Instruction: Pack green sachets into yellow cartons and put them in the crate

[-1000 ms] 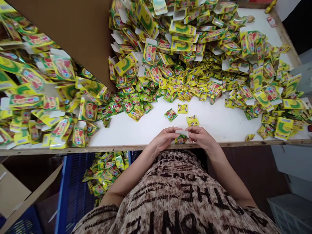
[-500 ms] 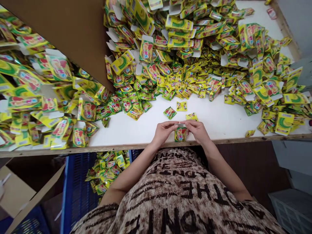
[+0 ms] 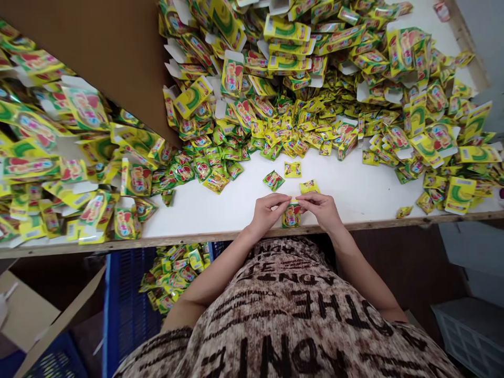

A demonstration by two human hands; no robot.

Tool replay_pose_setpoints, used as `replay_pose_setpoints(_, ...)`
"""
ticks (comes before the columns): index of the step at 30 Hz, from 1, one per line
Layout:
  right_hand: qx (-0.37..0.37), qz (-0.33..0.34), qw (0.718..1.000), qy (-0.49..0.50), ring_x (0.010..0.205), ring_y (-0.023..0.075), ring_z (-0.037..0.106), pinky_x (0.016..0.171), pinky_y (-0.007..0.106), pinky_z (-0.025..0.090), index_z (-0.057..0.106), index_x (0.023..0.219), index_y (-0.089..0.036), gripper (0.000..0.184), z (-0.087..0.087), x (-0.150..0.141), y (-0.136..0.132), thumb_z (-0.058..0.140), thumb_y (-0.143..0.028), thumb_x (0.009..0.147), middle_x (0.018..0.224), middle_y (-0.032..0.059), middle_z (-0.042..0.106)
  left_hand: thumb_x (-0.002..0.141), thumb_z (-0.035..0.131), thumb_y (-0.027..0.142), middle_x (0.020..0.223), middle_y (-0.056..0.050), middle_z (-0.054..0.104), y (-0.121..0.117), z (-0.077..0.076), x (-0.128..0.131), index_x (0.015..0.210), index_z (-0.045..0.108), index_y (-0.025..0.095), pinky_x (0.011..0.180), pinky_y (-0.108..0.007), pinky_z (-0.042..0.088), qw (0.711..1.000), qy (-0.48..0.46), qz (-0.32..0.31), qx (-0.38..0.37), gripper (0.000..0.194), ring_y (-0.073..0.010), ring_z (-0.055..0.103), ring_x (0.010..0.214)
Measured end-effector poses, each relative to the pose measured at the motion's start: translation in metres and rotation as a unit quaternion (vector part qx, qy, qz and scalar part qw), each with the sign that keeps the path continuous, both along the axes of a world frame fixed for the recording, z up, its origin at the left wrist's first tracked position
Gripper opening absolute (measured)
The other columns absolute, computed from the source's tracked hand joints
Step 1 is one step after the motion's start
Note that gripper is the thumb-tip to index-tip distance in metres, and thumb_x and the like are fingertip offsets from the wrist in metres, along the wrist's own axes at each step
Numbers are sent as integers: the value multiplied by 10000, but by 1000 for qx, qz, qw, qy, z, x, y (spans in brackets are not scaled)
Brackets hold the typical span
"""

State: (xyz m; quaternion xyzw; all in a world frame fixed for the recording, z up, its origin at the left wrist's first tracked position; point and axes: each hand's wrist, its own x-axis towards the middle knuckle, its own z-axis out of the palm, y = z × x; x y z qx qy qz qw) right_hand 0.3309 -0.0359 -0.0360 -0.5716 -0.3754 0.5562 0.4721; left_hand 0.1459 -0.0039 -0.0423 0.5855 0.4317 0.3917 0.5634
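Note:
Near the table's front edge, a small green and yellow candy box (image 3: pixel 291 216) stands with its printed face toward me. My left hand (image 3: pixel 268 212) pinches its upper left corner between thumb and fingers. At the upper right corner, my right hand (image 3: pixel 321 209) grips the same box, fingertips close to the left ones. The fingers partly hide the top edge of the box. Just beyond my hands lie a yellow candy sachet (image 3: pixel 309 187), another yellow sachet (image 3: pixel 292 169) and a green sachet (image 3: pixel 273 180), all flat on the white table (image 3: pixel 236 207).
Candy boxes (image 3: pixel 287 47), many with flaps up, and loose sachets (image 3: pixel 283 134) heap along the back. More boxes (image 3: pixel 90 210) pile at left, beside a brown cardboard panel (image 3: pixel 98 47). Below the table's edge stands a blue crate (image 3: pixel 126 299) holding packs (image 3: pixel 177 273). An opened carton (image 3: pixel 31 315) sits lower left.
The box has gone from its white flap showing on top to its printed face showing toward me. Both hands' fingers have come together along its top edge, and the flap no longer shows.

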Motion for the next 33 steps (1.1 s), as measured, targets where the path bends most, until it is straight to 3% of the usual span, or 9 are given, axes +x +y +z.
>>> replay_pose_setpoints(6, 50, 46, 996, -59, 629, 124, 607, 600, 296, 570, 739, 894, -217, 269, -1, 1, -8, 814, -383, 696, 852, 16, 633, 816, 714, 336, 1016, -89, 755, -5, -3, -5, 1007, 773, 221, 866, -337, 536, 999, -5, -50, 13, 230, -203, 691, 933)
replay_pose_setpoints(10, 118, 33, 975, -184, 776, 162, 600, 648, 313, 571, 724, 936, -238, 181, -4, -5, -19, 718, -369, 811, 971, 56, 605, 810, 720, 313, 1094, -82, 735, -11, -7, -9, 1064, 752, 242, 969, -366, 503, 997, 20, -60, 54, 266, -206, 672, 1010)
replay_pose_setpoints(14, 184, 5, 943, -279, 949, 213, 602, 795, 379, 562, 732, 957, -250, 143, -6, -10, -32, 623, -312, 889, 988, 76, 598, 857, 655, 319, 1058, -106, 713, -14, -11, -9, 1126, 714, 211, 912, -349, 509, 992, 39, -95, 76, 297, -205, 642, 996)
replay_pose_setpoints(18, 176, 27, 935, -307, 942, 212, 609, 775, 377, 559, 719, 1025, -247, 212, -9, 7, -26, 534, -308, 939, 1028, 83, 602, 879, 614, 327, 1064, -102, 699, -13, -13, 1, 1266, 636, 223, 897, -337, 492, 984, 64, -155, 61, 401, -203, 627, 968)
replay_pose_setpoints(21, 178, 70, 884, -427, 1104, 277, 545, 901, 463, 519, 674, 1169, -232, 290, -16, 27, -8, 568, -329, 916, 1185, 120, 596, 851, 650, 355, 1151, -99, 688, -9, -6, -5, 1236, 647, 218, 891, -324, 496, 995, 21, -102, -7, 408, -205, 635, 983)
replay_pose_setpoints(24, 187, 158, 804, -542, 1197, 334, 468, 1004, 539, 433, 593, 1301, -197, 456, -26, 41, 11, 626, -360, 876, 1318, 147, 563, 776, 728, 377, 1112, -90, 696, -9, 14, -53, 1215, 642, 213, 822, -313, 522, 988, -42, -41, -144, 476, -207, 655, 922)
replay_pose_setpoints(27, 216, 182, 762, -582, 1112, 304, 525, 991, 498, 435, 575, 1307, -143, 393, -31, 45, 24, 462, -285, 958, 1224, 166, 623, 675, 804, 370, 930, -69, 723, -22, 33, -139, 1123, 697, 218, 692, -294, 522, 953, 4, -94, -289, 484, -200, 651, 761)
replay_pose_setpoints(29, 216, 181, 752, -596, 1027, 294, 562, 963, 479, 443, 583, 1279, -110, 385, -30, 43, 31, 387, -233, 971, 1119, 181, 662, 610, 834, 388, 919, -60, 733, -42, 38, -198, 1033, 742, 250, 687, -312, 525, 925, 80, -119, -352, 454, -229, 652, 780)
replay_pose_setpoints(33, 153, 162, 780, -585, 993, 316, 584, 923, 507, 441, 651, 1144, -115, 329, -22, 27, 40, 425, -204, 923, 1009, 188, 686, 508, 843, 503, 847, -42, 728, -90, 22, -274, 938, 749, 259, 711, -348, 533, 887, 258, 16, -382, 503, -291, 657, 892)
